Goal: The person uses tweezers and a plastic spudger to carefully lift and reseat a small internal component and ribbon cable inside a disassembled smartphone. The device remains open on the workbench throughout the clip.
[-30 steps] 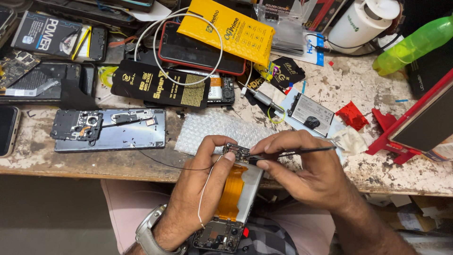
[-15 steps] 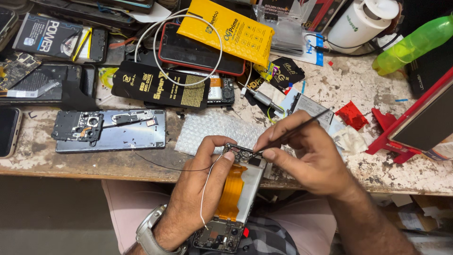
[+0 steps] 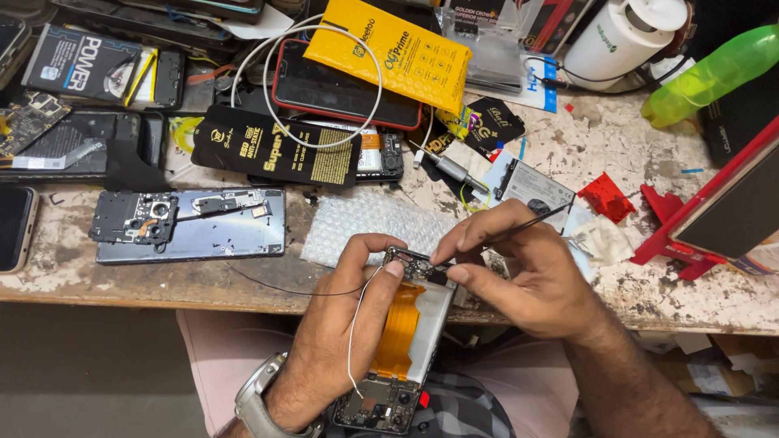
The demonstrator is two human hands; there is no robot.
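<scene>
An opened phone [image 3: 406, 341] with an orange flex cable and bare circuit boards rests on my lap at the bench edge. My left hand [image 3: 341, 324] holds it along its left side, thumb by the small board [image 3: 410, 264] at its upper end. A thin white wire [image 3: 355, 341] runs over that hand. My right hand [image 3: 519, 272] pinches black tweezers [image 3: 527, 223], their tip down on the small board and their tail pointing up to the right.
The worn bench [image 3: 568, 146] carries a phone back cover [image 3: 195, 227], bubble wrap [image 3: 365, 223], a screwdriver [image 3: 450, 170], a yellow packet [image 3: 389, 57], a red-cased phone [image 3: 341, 89], a green bottle [image 3: 714, 77], a white jar [image 3: 617, 36] and a red stand [image 3: 682, 235].
The tweezers have swung from lying nearly level to pointing up to the right. My right hand turned with them; the left hand and phone stayed in place.
</scene>
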